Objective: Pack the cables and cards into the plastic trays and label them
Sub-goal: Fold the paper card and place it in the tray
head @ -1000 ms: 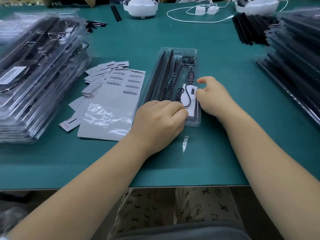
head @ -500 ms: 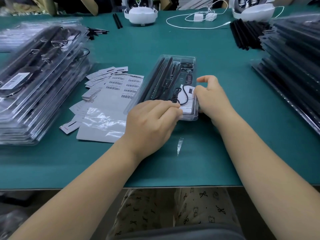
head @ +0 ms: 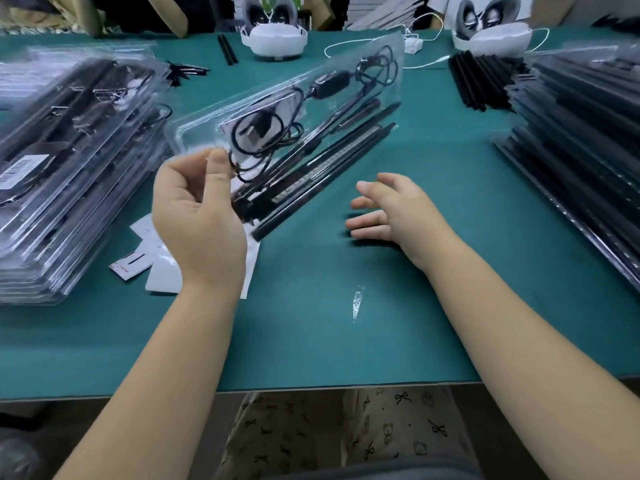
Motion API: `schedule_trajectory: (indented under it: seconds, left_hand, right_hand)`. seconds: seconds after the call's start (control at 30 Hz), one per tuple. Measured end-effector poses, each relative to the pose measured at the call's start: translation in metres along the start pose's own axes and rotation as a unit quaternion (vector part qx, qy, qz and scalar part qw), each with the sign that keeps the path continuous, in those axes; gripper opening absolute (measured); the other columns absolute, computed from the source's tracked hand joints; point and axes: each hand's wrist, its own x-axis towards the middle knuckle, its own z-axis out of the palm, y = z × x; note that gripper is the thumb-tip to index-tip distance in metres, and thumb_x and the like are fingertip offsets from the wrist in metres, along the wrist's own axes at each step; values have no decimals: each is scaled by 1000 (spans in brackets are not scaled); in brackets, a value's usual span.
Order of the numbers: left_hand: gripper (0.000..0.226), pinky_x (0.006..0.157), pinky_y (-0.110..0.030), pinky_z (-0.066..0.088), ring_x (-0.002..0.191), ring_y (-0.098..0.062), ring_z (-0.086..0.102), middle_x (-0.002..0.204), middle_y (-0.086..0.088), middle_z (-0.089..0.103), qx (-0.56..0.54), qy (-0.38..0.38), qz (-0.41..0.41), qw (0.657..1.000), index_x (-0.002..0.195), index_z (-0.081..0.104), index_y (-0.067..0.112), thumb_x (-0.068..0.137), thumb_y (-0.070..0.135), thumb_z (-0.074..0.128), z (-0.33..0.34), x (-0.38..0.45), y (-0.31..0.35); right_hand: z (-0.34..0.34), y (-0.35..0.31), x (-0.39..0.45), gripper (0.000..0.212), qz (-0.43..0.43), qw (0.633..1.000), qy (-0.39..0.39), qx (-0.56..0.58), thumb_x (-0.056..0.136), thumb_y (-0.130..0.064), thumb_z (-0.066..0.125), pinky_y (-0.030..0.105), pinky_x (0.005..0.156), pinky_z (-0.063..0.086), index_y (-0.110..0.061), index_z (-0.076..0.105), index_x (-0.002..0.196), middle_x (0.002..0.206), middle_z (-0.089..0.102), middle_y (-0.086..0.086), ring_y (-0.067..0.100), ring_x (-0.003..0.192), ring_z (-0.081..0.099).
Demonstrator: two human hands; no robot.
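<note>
One clear plastic clamshell tray (head: 287, 109) is being held off the green table (head: 311, 341) by the left hand (head: 197, 216), whose thumb and curled fingers are pinching only its near corner; the tray is tilting, its far end rising toward the back of the table. Inside it, a coiled black cable (head: 259, 133), a white card (head: 277, 116) and several black rods (head: 329, 161) are showing through the plastic. The right hand (head: 388, 209) is hovering just above the table, fingers loosely spread and gripping nothing, apart from the tray. Judged risk: a one-corner pinch on a long, flexible tray is inviting sag or slip, and whether the lid is snapped fully closed cannot be told, so rods or cable may be sliding out toward the low end. A stack of packed trays (head: 69, 168) is standing at the left, just beside the held tray; a swing could be knocking it. Loose paper labels (head: 152, 251) are lying under the left wrist and may be getting scattered or creased. A scrap of clear film (head: 358, 303) is lying on the table near the front edge.
</note>
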Motion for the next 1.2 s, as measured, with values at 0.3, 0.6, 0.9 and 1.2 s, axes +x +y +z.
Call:
schedule_trajectory:
  seconds: [0.3,0.6,0.9,1.2]
  left_hand:
    - [12,73,-32,51,82,-16,68,81,2,70,-213,-46,-371,903,82,63,12,93,16,58,7,-4,-3]
    - [14,60,-24,56,65,-16,69,69,-7,69,-115,-348,-431,824,59,73,9,67,19,68,-6,-27,-1]
    - [19,58,-32,57,58,-25,65,67,-13,61,-115,-381,-483,780,55,69,11,72,11,60,-7,-28,3]
    - [12,55,-26,55,56,-20,63,75,-17,55,-62,-336,-455,822,72,56,1,83,-2,51,-1,-32,1]
  right_hand:
    - [1,-3,1,96,15,987,13,160,76,-27,79,41,77,58,0,20,146,138,46,20,31,101,67]
    - [-24,-9,0,104,-69,981,97,150,72,-2,75,43,81,58,-16,10,152,137,47,17,28,105,65]
    - [-28,-9,-7,100,-68,988,87,109,79,-2,72,29,71,58,-14,5,153,121,51,1,12,89,71]
    - [-27,-4,0,110,-73,989,86,94,73,-2,76,47,96,50,-17,2,153,153,25,14,31,119,56]
